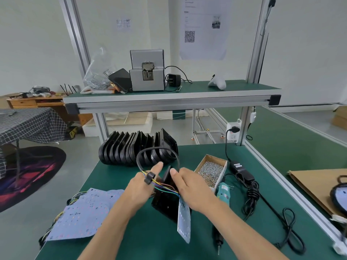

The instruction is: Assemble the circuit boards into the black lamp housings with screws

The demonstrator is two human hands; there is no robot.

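- Fingers of the left hand (142, 186) are curled against the left side of a black lamp housing (165, 201) held upright above the green workbench (206, 237); the thumb points up toward the looped black cable (150, 152).
- Multicoloured wires (165, 189) run from a black grommet (149, 178) at the left thumb across to the housing.
- Fingers of the right hand (193, 186) close over the right side of the same housing, thumb raised along its upper edge.
- White circuit board (184, 220): hangs edge-on from the housing, below the right hand, tilted toward the near edge of the workbench.
- Near the left edge of the workbench: a spread of loose circuit boards (84, 214), lying flat and overlapping, wires trailing off the left edge.
- Far left corner of the workbench: a row of black lamp housings (135, 149) stood on edge, packed against each other.
- Right of the hands: an open cardboard box of screws (211, 170).
- Just beside the box, toward the near edge: a teal electric screwdriver (222, 194) lying flat, bit pointing at the near edge.
- Right of the screwdriver: a black power adapter (242, 171) with coiled cord (251, 199), plugged into a white socket (233, 131) on the frame post.
- Upper shelf (234, 87), left to right: a plastic bag of hardware (97, 76), a grey screw feeder machine (147, 74), a black plug adapter (173, 79).
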